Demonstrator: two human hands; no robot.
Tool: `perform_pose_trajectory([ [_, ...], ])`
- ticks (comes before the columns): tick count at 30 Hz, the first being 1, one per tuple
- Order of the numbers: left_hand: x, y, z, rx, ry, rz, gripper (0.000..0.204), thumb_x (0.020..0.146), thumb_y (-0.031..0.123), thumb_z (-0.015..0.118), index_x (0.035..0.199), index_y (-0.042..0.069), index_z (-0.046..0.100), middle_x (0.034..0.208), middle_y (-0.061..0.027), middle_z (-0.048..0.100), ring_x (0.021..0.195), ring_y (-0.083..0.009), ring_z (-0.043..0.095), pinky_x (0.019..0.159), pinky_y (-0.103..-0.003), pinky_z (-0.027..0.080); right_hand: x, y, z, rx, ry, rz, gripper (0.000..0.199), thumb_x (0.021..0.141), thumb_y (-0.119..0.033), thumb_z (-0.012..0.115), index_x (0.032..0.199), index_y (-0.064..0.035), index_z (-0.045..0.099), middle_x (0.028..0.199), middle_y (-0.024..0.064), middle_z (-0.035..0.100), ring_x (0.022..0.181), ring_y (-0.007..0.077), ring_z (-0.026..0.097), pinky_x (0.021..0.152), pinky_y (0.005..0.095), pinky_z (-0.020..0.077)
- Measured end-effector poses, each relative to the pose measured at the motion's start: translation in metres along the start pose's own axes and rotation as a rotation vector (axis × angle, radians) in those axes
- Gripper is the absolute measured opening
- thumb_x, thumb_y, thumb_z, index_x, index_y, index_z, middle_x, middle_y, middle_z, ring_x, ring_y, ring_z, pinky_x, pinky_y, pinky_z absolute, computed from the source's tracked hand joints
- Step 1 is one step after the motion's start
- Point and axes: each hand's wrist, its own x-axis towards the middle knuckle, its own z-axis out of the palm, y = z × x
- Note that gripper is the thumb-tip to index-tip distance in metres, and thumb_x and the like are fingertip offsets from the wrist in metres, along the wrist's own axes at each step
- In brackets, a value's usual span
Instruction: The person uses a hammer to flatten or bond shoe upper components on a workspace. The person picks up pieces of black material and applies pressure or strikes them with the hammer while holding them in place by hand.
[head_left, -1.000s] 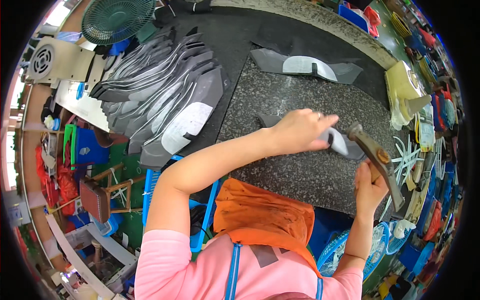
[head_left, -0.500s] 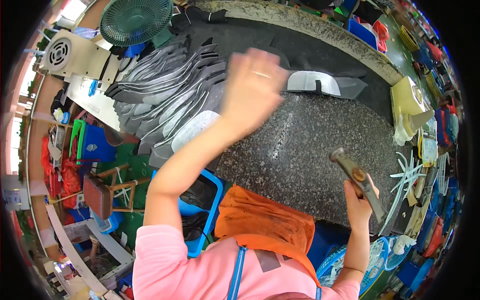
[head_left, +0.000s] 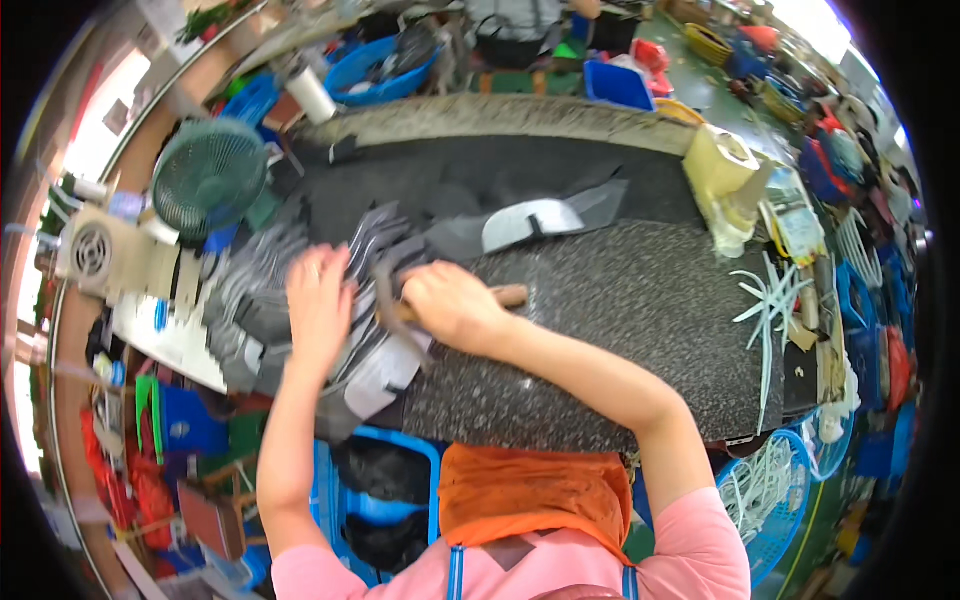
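My right hand (head_left: 452, 306) is closed round a hammer, its wooden handle (head_left: 511, 296) sticking out to the right and its metal head (head_left: 386, 292) blurred over the pile's right edge. To its left, my left hand (head_left: 320, 308) rests with fingers apart on a pile of overlapping grey and black cut pieces (head_left: 262, 318), which look like shoe-upper parts. Nothing shows in its grip. Near the pile's front lies a piece with a white patch (head_left: 376, 384). Farther back, a grey piece with a white patch (head_left: 522, 224) lies alone at the slab's far edge.
A speckled stone slab (head_left: 620, 330) covers the worktop before me. Behind it is black matting (head_left: 450, 165). A green fan (head_left: 208, 178) and a beige machine (head_left: 105, 255) stand left; a yellowish container (head_left: 718, 180) and pale strips (head_left: 770, 300) are right. Blue baskets (head_left: 437, 490) sit below.
My right hand has carried the hammer from the slab's right side across to the pile. My left hand has moved left and down onto the pile. The whole view has shifted.
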Motion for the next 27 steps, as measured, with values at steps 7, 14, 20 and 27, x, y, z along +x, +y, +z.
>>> perform_pose_trajectory([
  [7,-0.036,0.021,-0.001,-0.356,-0.271,-0.100,0.038,0.090,0.018,0.060,0.126,0.008,0.060,0.136,-0.0113,0.054,0.138,-0.0335,0.037,0.116,-0.053,0.017,-0.004,-0.010,-0.015,-0.142,-0.098,0.032,0.016,0.081,-0.014,0.058,0.093,-0.0034,0.055,0.108,0.0124,0.057,0.099,0.0279,0.059,0.083,0.0389,0.0487],
  [14,-0.039,0.028,0.000,-0.269,-0.312,-0.148,0.025,0.095,0.029,0.057,0.111,0.019,0.073,0.139,-0.0054,0.051,0.141,-0.0303,0.033,0.117,-0.058,0.005,-0.014,-0.015,-0.021,-0.125,-0.112,0.137,0.016,0.081,-0.014,0.061,0.091,-0.0063,0.052,0.099,0.0110,0.058,0.086,0.0265,0.062,0.068,0.0369,0.0540],
  [20,-0.035,0.016,0.006,-0.351,-0.319,-0.173,0.030,0.094,0.040,0.056,0.111,0.023,0.074,0.141,-0.0068,0.050,0.142,-0.0309,0.031,0.118,-0.057,0.003,-0.017,-0.033,-0.058,0.216,-0.257,0.214,0.017,0.085,-0.009,0.060,0.096,-0.0056,0.048,0.087,0.0150,0.060,0.084,0.0354,0.063,0.067,0.0442,0.0510],
  [27,-0.038,0.008,-0.002,-0.030,-0.175,0.060,0.056,0.076,0.043,0.075,0.128,0.024,0.064,0.148,-0.0138,0.042,0.142,-0.0360,0.031,0.117,-0.060,0.009,-0.059,-0.079,-0.148,0.551,-0.552,0.427,0.022,0.087,-0.008,0.062,0.104,-0.0042,0.049,0.087,0.0180,0.058,0.080,0.0417,0.060,0.066,0.0460,0.0475],
])
